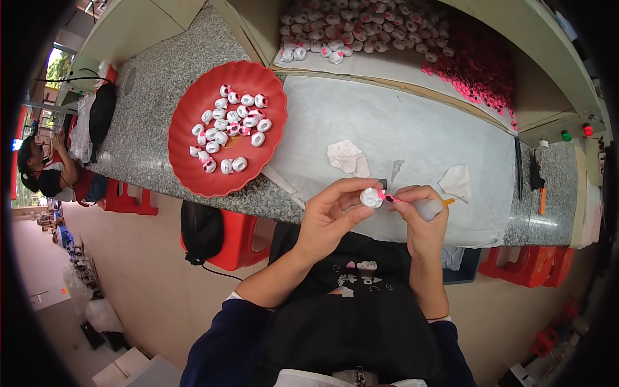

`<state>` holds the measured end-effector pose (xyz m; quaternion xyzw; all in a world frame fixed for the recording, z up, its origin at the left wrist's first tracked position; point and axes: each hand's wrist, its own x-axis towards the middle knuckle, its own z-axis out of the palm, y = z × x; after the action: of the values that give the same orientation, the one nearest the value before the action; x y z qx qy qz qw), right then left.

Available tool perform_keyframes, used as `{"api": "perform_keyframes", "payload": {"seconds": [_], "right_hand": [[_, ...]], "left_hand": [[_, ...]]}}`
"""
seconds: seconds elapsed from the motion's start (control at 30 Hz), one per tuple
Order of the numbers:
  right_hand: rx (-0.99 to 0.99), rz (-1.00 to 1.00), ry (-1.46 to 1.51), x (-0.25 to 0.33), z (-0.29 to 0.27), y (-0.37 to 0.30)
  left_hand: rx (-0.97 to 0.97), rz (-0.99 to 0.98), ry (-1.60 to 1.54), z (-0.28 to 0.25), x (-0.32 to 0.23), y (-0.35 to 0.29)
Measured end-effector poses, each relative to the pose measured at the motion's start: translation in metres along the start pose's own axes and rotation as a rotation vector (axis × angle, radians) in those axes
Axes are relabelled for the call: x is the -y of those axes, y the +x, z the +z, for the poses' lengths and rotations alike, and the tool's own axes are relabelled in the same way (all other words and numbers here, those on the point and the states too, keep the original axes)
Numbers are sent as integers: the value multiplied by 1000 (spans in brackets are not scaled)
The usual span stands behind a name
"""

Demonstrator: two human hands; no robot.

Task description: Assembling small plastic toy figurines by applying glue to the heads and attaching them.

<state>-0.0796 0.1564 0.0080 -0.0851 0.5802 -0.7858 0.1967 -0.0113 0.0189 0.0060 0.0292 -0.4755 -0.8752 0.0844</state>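
My left hand [329, 216] pinches a small white rounded piece [370, 198] with a dark opening, above the white sheet. Touching its right side is a small pink and black bow-like part [389, 198], held between the thumb and finger of my right hand [422, 222]. A translucent squeeze bottle [428, 208] with an orange tip is tucked in that same hand. To the left stands a red scalloped plate [184, 138] with several similar white pieces [219, 124], some with pink parts on them.
A white sheet [309, 122] covers the speckled worktop, with crumpled tissues [346, 158] on it. The shelf behind holds heaps of white pieces [361, 29] and pink parts [477, 77]. Red stools [238, 248] stand below the edge. Another person [58, 164] sits far left.
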Motion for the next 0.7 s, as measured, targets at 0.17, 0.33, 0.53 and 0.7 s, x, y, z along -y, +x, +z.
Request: {"api": "perform_keyframes", "payload": {"seconds": [0.17, 0.33, 0.53, 0.7], "right_hand": [[108, -11, 1, 9, -6, -6], [155, 18, -30, 10, -1, -3], [153, -50, -119, 7, -1, -1], [76, -115, -56, -3, 4, -3]], "left_hand": [[-26, 253, 550, 1, 2, 3], [28, 292, 729, 2, -3, 6], [72, 278, 655, 0, -4, 5], [0, 191, 240, 3, -2, 1]]}}
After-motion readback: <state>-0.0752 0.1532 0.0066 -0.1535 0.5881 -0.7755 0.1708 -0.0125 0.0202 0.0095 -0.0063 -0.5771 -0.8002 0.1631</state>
